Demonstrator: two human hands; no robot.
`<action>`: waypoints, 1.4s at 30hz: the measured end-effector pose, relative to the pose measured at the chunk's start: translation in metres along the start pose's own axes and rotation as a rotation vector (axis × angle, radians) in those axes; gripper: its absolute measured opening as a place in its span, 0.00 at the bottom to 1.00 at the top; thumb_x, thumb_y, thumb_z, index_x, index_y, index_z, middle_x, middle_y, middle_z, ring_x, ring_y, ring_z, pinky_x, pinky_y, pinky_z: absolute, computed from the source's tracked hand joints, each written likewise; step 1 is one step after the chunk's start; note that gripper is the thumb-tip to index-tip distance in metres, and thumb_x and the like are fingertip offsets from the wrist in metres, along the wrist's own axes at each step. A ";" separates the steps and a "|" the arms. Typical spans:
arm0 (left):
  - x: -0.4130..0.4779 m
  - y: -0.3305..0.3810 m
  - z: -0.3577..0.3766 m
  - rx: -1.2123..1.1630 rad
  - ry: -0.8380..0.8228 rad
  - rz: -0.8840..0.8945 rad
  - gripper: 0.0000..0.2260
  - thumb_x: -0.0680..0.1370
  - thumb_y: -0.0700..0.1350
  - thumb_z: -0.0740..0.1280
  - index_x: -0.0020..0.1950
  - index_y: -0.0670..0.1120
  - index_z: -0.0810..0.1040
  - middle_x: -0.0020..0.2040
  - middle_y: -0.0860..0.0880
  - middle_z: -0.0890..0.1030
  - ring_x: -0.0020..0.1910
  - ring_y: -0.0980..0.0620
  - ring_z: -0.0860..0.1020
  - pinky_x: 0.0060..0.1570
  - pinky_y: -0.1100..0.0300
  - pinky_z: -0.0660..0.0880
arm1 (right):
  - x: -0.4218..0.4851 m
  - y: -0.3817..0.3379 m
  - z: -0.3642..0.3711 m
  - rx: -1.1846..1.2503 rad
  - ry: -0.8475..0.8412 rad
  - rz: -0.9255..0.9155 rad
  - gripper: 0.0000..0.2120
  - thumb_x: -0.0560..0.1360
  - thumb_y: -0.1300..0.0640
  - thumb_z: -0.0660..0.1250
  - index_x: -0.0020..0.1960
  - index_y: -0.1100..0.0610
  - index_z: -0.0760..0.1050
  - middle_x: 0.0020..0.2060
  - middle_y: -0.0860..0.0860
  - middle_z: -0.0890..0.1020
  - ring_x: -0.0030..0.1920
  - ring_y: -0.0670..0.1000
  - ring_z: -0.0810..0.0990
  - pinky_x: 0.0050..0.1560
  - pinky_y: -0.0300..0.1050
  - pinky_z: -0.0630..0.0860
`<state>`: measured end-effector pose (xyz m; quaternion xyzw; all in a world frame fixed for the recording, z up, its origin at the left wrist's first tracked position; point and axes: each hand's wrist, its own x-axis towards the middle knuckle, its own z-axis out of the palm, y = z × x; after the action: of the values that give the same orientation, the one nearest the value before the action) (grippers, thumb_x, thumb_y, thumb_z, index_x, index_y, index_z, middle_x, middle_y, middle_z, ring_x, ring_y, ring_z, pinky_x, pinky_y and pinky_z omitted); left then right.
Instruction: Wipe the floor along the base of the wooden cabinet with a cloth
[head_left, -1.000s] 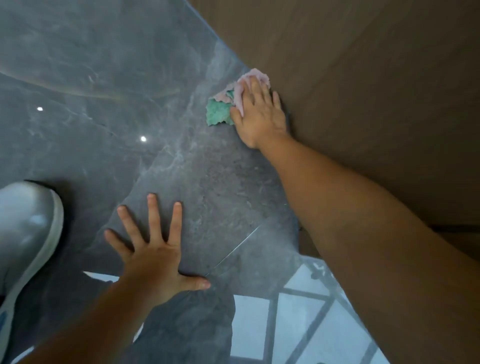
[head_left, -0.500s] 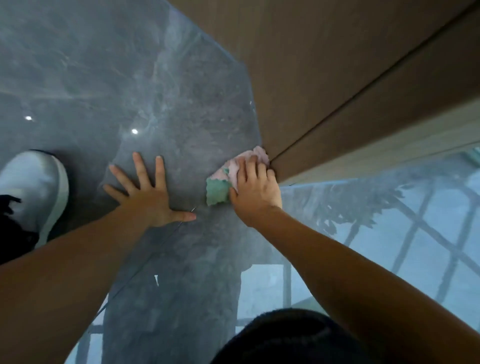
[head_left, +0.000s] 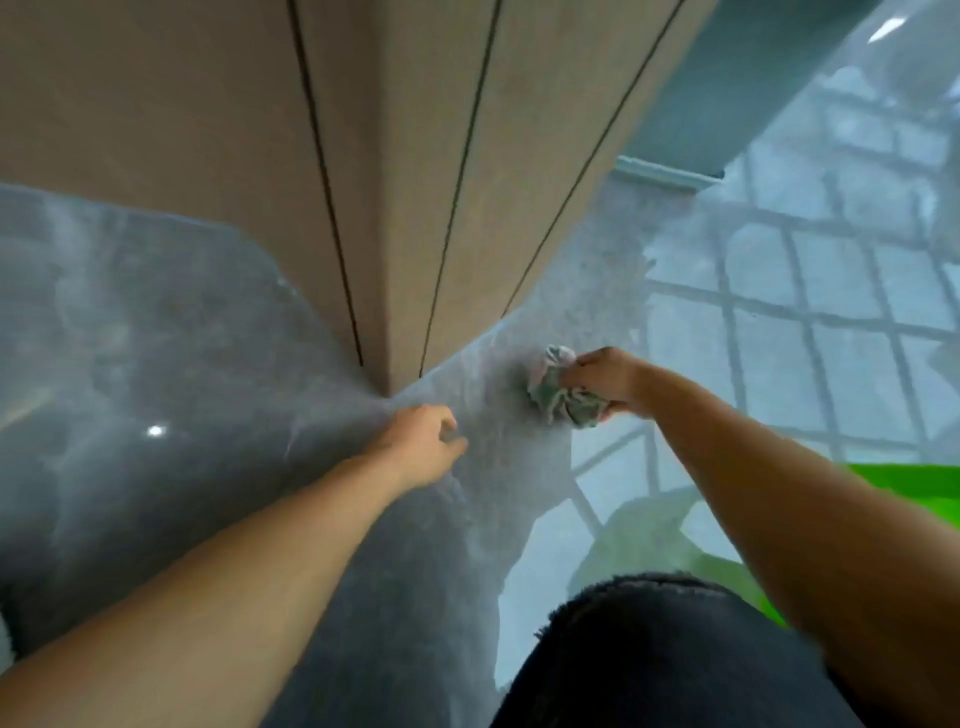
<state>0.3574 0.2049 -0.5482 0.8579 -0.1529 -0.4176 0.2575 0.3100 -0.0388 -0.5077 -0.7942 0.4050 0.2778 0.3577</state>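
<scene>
The wooden cabinet rises from the glossy grey floor, its corner meeting the floor near the frame's middle. My right hand is shut on a bunched pink and green cloth, just right of that corner and a little off the cabinet's right face. I cannot tell whether the cloth touches the floor. My left hand hovers or rests below the corner, fingers loosely curled with nothing in it. The view is blurred.
The floor on the right mirrors a bright window grid. A bright green shape shows at the right edge. My dark-clothed knee fills the bottom middle. A light spot glints on the left floor.
The view has swung round the cabinet corner. My right hand went from pressing the cloth flat at the base to gripping it bunched up. My left hand came off its flat, spread pose.
</scene>
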 end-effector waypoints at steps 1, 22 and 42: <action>0.003 0.023 0.008 -0.103 -0.039 0.018 0.16 0.74 0.53 0.71 0.57 0.46 0.79 0.57 0.43 0.84 0.56 0.42 0.81 0.57 0.50 0.78 | -0.018 0.010 -0.003 0.172 -0.007 -0.028 0.08 0.77 0.56 0.68 0.53 0.59 0.80 0.44 0.59 0.81 0.39 0.56 0.83 0.41 0.49 0.82; -0.327 0.405 -0.018 -0.059 -0.654 0.029 0.13 0.75 0.35 0.70 0.59 0.41 0.79 0.51 0.40 0.83 0.43 0.48 0.82 0.43 0.52 0.82 | -0.505 0.095 -0.175 0.682 0.679 0.045 0.12 0.68 0.63 0.75 0.51 0.58 0.84 0.48 0.60 0.87 0.43 0.37 0.76 0.40 0.35 0.69; -0.372 0.448 0.126 0.198 -0.389 0.222 0.09 0.73 0.47 0.71 0.51 0.47 0.77 0.50 0.36 0.84 0.50 0.38 0.82 0.50 0.55 0.79 | -0.512 0.240 -0.163 0.847 0.722 0.569 0.16 0.74 0.53 0.68 0.58 0.59 0.80 0.51 0.61 0.84 0.48 0.58 0.81 0.52 0.52 0.77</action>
<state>0.0116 -0.0245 -0.1214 0.7602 -0.3334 -0.5270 0.1820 -0.1324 -0.0405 -0.1192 -0.4882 0.7711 -0.1083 0.3942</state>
